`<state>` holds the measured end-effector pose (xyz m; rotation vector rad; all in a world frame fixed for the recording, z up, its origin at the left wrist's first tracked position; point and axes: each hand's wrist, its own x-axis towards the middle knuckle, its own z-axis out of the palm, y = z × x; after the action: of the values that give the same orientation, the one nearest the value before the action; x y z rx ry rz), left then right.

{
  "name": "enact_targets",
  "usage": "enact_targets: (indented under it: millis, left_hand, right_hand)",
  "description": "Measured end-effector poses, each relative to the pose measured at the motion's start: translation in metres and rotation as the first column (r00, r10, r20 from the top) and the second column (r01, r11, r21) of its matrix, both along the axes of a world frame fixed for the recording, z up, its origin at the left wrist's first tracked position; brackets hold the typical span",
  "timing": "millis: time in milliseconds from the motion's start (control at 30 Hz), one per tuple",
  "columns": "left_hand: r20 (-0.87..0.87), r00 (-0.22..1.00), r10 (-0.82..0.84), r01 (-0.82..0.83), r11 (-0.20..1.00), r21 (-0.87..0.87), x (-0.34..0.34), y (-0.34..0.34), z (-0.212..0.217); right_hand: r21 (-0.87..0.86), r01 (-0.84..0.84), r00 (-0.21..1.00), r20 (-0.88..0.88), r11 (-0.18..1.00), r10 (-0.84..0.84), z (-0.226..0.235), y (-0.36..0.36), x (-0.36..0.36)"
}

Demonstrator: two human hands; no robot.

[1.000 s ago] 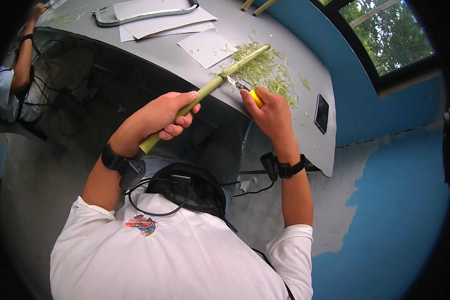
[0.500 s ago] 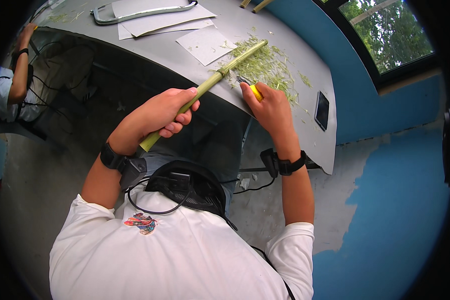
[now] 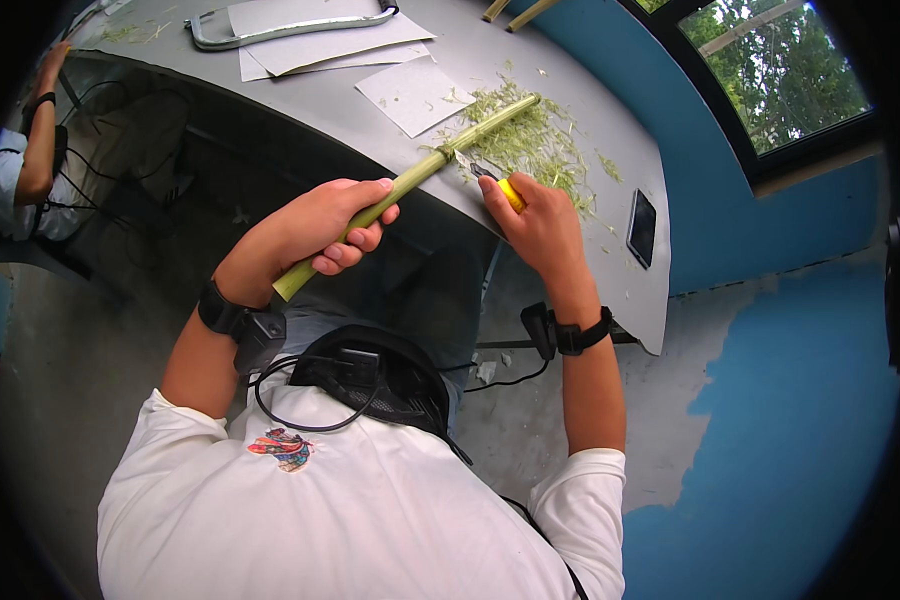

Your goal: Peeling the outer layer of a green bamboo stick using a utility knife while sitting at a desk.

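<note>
A long green bamboo stalk point(image 3: 490, 124) slants across the table's near edge, its far end over a heap of pale green shavings point(image 3: 555, 160). My left hand point(image 3: 335, 222) is wrapped round the lower part of the stalk, thumb along the top, with the near end sticking out below the palm. Closed round a yellow-handled utility knife point(image 3: 511, 195) is my right hand point(image 3: 545, 228). The knife's blade points at the stalk just past a ring-like node; whether it touches the stalk I cannot tell.
On the grey table point(image 3: 320, 115) lie a square white sheet point(image 3: 410, 92), more papers point(image 3: 340, 55) and a silver hacksaw frame point(image 3: 290, 32). A phone point(image 3: 642, 228) rests near the right edge. Another person's arm point(image 3: 38, 155) is at the far left. Cables hang near my waist.
The knife blade has shifted left, closer to the node. The stalk's far end has swung slightly nearer and to the right. Both hands keep their grips.
</note>
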<state>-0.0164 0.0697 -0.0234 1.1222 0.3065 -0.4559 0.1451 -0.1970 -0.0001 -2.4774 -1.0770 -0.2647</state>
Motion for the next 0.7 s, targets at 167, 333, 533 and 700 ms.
enact_targets:
  millis: [167,333,533,700]
  left_hand:
    - [-0.011,1.0,0.005,-0.004,0.999,0.036,0.0,-0.002,0.001]
    - [-0.026,0.999,-0.031,0.03,1.0,-0.008,0.002,0.007,0.001]
    - [-0.023,0.999,-0.024,0.022,0.997,-0.072,0.0,0.009,-0.003]
    - [-0.022,1.0,-0.023,0.021,0.997,-0.071,-0.001,0.008,0.0]
  right_hand:
    - [-0.012,0.065,0.998,0.008,0.998,-0.065,-0.004,0.002,0.001]
    - [0.0,0.159,0.985,0.07,0.987,-0.159,-0.012,0.003,0.009]
    - [0.039,0.071,0.996,0.057,0.997,-0.073,-0.008,0.0,0.001]
    - [0.043,-0.044,0.999,0.012,0.998,0.044,-0.001,-0.003,0.0]
